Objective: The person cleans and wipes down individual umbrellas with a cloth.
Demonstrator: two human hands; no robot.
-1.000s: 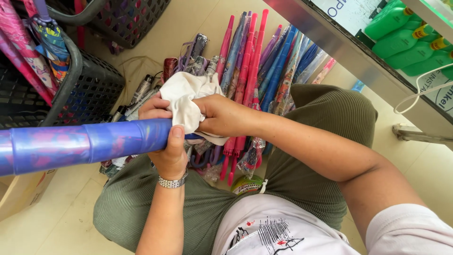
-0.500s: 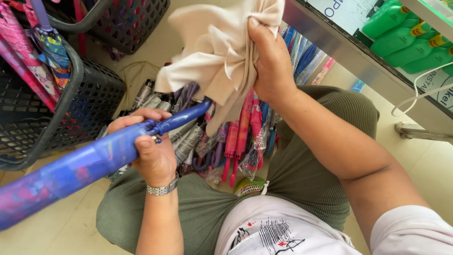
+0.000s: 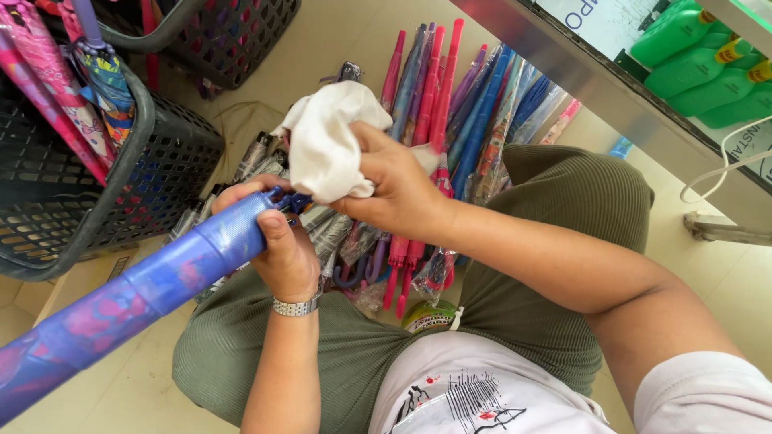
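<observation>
Item: long blue-and-purple folded umbrella in a glossy plastic sleeve [image 3: 137, 293], lying slantwise from the lower left corner up to the middle of the view, above the person's lap.
Left hand [image 3: 285, 253]: fingers wrapped closed around the umbrella just below its dark blue tip [image 3: 291, 199].
Right hand [image 3: 394, 189]: closed on a crumpled off-white cotton cloth [image 3: 326, 145], which is pressed against the tip.
Handling, umbrella: judged light and stiff along its shaft; the sleeve looks slippery, so a full wrap near one end suits it best.
Handling, cloth: soft, limp, bunches easily; take hold anywhere.
Surroundings: pink and blue wrapped umbrellas [image 3: 450, 104] fanned out on the floor; black plastic mesh basket [image 3: 60, 193] to the left, holding patterned umbrellas.
</observation>
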